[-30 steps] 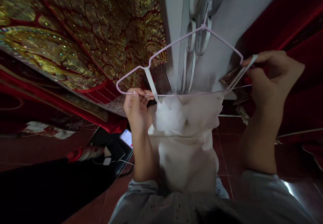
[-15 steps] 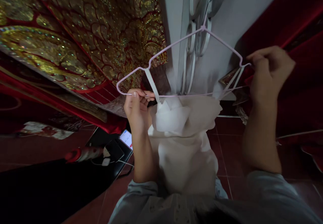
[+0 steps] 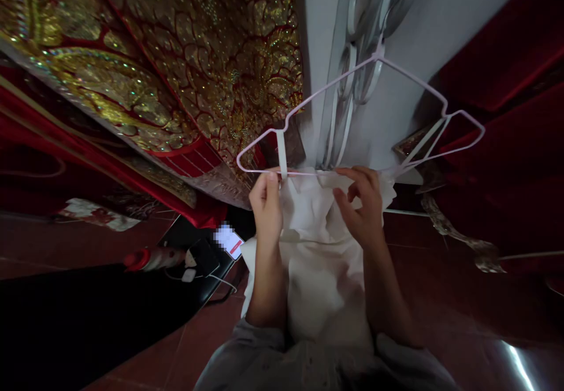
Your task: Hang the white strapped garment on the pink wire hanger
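Observation:
A pale pink clothes hanger hangs by its hook from a grey metal scroll rack. A white dress with a ruffled top hangs from it by thin straps in the hanger's two notches. My left hand is closed in a pinch on the lower bar, beside the left strap. At the middle of the bar, my right hand has its fingers apart over the dress's upper edge. Whether its fingertips touch the cloth is hard to tell. Both forearms cover parts of the dress.
Red and gold sequinned garments hang close on the left, dark red cloth on the right. At lower left, a black table bears a lit phone, a red-capped bottle and a white charger. Reddish tiles cover the floor.
My right hand has left the hanger's right end and come inward to the middle of the bar. My left hand stays on the lower bar near the strap. The view has shifted slightly.

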Motion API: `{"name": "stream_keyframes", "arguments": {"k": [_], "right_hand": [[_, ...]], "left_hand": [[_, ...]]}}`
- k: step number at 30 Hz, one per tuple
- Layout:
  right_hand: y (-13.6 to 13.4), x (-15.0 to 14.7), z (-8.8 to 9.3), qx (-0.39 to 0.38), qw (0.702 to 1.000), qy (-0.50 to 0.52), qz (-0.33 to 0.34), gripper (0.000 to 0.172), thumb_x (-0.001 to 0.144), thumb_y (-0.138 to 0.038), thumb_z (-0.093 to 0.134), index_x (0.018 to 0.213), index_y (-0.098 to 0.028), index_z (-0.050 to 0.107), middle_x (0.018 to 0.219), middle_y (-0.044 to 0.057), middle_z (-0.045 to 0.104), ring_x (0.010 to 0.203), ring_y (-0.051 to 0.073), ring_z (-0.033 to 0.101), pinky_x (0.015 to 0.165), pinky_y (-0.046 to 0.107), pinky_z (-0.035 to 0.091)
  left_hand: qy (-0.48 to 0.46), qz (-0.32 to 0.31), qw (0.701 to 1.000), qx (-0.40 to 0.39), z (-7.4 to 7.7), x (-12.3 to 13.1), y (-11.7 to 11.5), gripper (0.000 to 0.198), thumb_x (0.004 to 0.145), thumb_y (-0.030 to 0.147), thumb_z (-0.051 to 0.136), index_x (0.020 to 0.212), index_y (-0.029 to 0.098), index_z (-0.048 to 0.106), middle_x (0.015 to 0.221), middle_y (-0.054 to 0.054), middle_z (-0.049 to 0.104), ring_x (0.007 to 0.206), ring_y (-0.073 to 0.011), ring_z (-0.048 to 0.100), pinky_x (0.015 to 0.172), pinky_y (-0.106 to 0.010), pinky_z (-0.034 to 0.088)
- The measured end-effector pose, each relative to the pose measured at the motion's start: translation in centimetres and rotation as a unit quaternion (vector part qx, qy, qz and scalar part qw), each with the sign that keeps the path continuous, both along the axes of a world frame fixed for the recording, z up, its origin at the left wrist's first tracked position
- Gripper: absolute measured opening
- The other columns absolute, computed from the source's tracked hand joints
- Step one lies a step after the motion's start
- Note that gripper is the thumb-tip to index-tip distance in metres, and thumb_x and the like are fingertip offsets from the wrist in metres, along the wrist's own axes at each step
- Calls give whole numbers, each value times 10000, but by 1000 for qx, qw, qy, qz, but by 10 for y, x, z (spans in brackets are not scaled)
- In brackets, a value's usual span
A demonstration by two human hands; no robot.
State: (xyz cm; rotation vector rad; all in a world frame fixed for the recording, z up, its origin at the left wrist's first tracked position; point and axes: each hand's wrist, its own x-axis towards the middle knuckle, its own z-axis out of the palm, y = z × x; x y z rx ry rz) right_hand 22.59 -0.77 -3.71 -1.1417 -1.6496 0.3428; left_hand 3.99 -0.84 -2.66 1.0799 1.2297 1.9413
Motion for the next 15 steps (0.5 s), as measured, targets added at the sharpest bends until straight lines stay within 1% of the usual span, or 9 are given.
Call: {"name": "stream_keyframes", "arguments": {"k": [1, 3, 4, 6, 8, 10, 11, 13, 15], "right_hand": [[3, -1, -1, 9, 1000, 18, 3, 279, 1053, -334, 625, 1303, -298, 744, 1258, 75, 676, 746, 126, 552, 711, 336, 594], [9, -6, -2, 24, 999, 40, 10, 266, 1064, -345, 619, 1293, -299, 745, 1253, 73, 671, 795, 136, 581, 701, 322, 579], [11, -9, -3, 27, 999, 41, 14, 269, 1062, -346, 618, 1298, -296, 737, 1256, 75, 668, 792, 135, 579, 694, 322, 574], [14, -14, -8, 33, 999, 29, 24, 293, 1054, -334, 610, 1326, -288, 708, 1269, 78, 662, 746, 125, 549, 680, 329, 568], [18, -14, -13, 43, 998, 20, 33, 318, 1045, -303, 600, 1350, -295, 690, 1285, 77, 657, 717, 121, 516, 682, 342, 567], [21, -8, -17, 61, 997, 22, 38, 321, 1036, -278, 610, 1343, -313, 699, 1287, 70, 651, 746, 132, 521, 695, 346, 566], [22, -4, -18, 67, 997, 25, 34, 315, 1036, -275, 614, 1334, -319, 707, 1287, 70, 648, 780, 143, 538, 702, 345, 565], [23, 4, -19, 71, 997, 22, 15, 287, 1045, -292, 612, 1310, -318, 718, 1279, 76, 646, 843, 162, 571, 709, 341, 568], [22, 6, -20, 69, 997, 16, 3, 276, 1058, -310, 598, 1308, -313, 715, 1275, 82, 645, 845, 163, 577, 716, 341, 582]], "left_hand": [[44, -4, 999, -17, 2, 1, -6, 510, 1035, 678, 726, 872, 208, 833, 875, -72, 798, 864, -206, 710, 844, -311, 560], [88, -50, 994, -39, 11, -1, -16, 457, 1038, 622, 751, 866, 210, 854, 894, -82, 805, 849, -207, 677, 814, -309, 550], [77, -83, 993, -38, 19, -3, -21, 408, 1030, 588, 775, 898, 213, 866, 887, -79, 805, 785, -192, 647, 755, -298, 539], [9, -143, 990, -15, 38, -13, -25, 334, 995, 546, 824, 1018, 219, 887, 912, -77, 821, 619, -141, 532, 583, -267, 460], [-76, -171, 981, 41, 55, -29, -24, 411, 941, 581, 851, 1145, 227, 889, 1065, -97, 856, 519, -99, 399, 453, -267, 338], [-121, -153, 975, 108, 62, -47, -18, 502, 876, 622, 882, 1210, 248, 887, 1235, -93, 859, 514, -84, 374, 420, -283, 309], [-126, -127, 975, 133, 61, -55, -14, 464, 901, 602, 852, 1242, 288, 881, 1337, -66, 841, 534, -81, 388, 429, -289, 300], [-110, -60, 982, 138, 51, -64, -10, 335, 1009, 510, 744, 1284, 357, 857, 1502, -13, 777, 599, -89, 488, 465, -303, 275], [-103, 5, 989, 109, 36, -61, -8, 273, 1012, 415, 760, 1267, 391, 856, 1502, 5, 777, 641, -102, 552, 479, -300, 256]]}}
